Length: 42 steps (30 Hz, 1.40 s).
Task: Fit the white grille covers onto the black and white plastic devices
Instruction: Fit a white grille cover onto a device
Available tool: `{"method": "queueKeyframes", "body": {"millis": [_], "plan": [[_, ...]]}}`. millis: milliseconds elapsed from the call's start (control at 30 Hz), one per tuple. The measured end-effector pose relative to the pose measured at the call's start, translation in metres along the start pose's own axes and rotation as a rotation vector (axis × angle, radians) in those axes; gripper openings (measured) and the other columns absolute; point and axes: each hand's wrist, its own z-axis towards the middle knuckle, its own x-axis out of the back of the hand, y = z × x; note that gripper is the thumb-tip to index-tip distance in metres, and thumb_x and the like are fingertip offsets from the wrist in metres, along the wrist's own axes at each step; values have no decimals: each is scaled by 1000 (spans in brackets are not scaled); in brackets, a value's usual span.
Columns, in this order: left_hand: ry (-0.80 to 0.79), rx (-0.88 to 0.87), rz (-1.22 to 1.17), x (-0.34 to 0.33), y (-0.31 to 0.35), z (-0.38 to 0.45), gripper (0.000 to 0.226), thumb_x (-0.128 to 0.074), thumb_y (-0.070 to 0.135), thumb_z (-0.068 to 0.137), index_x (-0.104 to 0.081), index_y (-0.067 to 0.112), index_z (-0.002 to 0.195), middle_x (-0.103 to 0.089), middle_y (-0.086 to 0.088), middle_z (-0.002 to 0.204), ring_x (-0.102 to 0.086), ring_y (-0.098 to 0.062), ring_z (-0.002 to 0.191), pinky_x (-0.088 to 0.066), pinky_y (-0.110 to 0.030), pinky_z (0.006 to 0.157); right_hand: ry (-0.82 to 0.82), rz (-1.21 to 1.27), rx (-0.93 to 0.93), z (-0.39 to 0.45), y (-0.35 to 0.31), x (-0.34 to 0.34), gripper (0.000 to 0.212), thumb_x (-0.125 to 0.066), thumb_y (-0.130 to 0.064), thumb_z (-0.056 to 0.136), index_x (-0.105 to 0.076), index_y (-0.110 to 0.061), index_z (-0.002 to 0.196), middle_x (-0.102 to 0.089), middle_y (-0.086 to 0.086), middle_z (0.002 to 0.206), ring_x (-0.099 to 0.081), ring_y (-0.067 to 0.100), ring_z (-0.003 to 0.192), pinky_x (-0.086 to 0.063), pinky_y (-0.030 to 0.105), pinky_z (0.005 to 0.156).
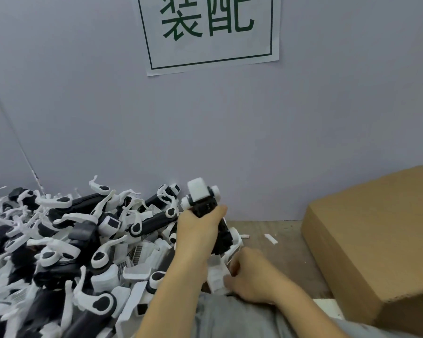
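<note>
A: Where's the device being worked on?

B: Centre of the frame, a little below the middle. The left hand (pixel 196 230) has its fingers and thumb wrapped round the black body of a black and white device (pixel 206 211), holding it up off the table (pixel 274 242) with its white block end pointing toward the wall (pixel 205 132).

A: And the right hand?

B: Lower, just right of centre. The right hand (pixel 250 276) is curled round a white grille cover (pixel 217 276), fingers pinching it against the lower end of that same device. The picture is blurred there, so I can't tell whether the cover is seated or only touching.

A: Where are the rest of the parts?

B: A heap of black and white devices (pixel 66 240) fills the lower left of the frame, piled against the wall. Loose white grille covers (pixel 137 272) lie mixed into its right edge, just beside the left forearm.

A: Anything else on the table?

B: A brown cardboard box (pixel 371 240) at the right edge, well apart from the hands. A small white plastic piece (pixel 271 239) lies on the bare wood between the held device and the box. On the wall at top centre hangs a white paper sign (pixel 210 32) with green characters inside a green border
</note>
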Motion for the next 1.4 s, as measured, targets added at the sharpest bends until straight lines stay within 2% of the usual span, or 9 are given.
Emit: {"method": "queueKeyframes", "body": {"millis": [200,300,400,500,800,1000,1167,1267,1400], "plan": [[-35,-77,159,-9,-5,-10,23,-84,33,76,-73,13,79,-74,-7,74,-73,-25,76,-61,-44,75,552,458,-218,-4,23,50,16,-58,-12,92,-55,0,81,-70,14,70,-69,21,55,-53,28,52],[-30,-92,191,-14,-11,-12,30,-81,44,77,-72,17,86,-75,-1,79,-73,-20,79,-60,-44,80,821,296,-49,-9,5,58,19,-60,-9,89,-51,-12,73,-60,0,64,-56,19,60,-41,30,51],[-31,-6,23,-18,-12,-6,38,-61,54,91,-70,18,100,-75,-1,92,-72,-18,90,-56,-41,87,709,268,310,-16,-36,46,18,-64,-17,89,-51,-26,79,-63,-8,69,-57,7,60,-43,21,53],[-176,58,-303,-11,-9,0,49,-48,51,100,-76,23,71,-72,1,75,-72,-13,72,-54,-31,68,594,226,523,-20,-60,23,14,-55,-23,91,-56,-32,101,-65,-19,94,-61,2,91,-46,14,75],[-386,200,-291,-17,-16,-12,46,-35,46,106,-71,20,116,-75,-2,114,-71,-10,103,-56,-21,78,523,-45,445,-15,-35,21,52,-19,-39,98,-30,-29,148,-18,-16,163,-1,-2,151,-11,29,120],[-296,185,-322,-15,-26,-6,45,-44,41,103,-82,23,87,-76,-7,103,-75,-19,89,-58,-28,71,450,176,433,-12,-27,26,62,-42,-13,93,-31,-35,150,-47,-21,143,-42,-6,133,-37,12,104],[-224,107,-360,-20,-25,-2,29,-50,29,101,-74,13,108,-76,-11,101,-74,-20,90,-57,-28,71,601,213,394,-8,-32,21,59,-57,-36,96,-36,-30,151,-45,-24,144,-40,-9,133,-29,5,106],[-200,97,-335,-18,-24,-2,31,-51,30,100,-70,9,114,-76,-12,99,-74,-22,88,-57,-30,71,645,248,377,-7,-35,18,58,-62,-37,94,-41,-29,147,-66,-15,117,-62,-2,104,-51,16,89],[-132,164,-297,-17,-25,-1,35,-45,42,103,-64,22,124,-74,-9,111,-72,-23,96,-58,-36,79,732,462,279,-7,-29,25,55,-66,-26,90,-52,-18,143,-68,-19,104,-62,-14,95,-45,2,79]]}}
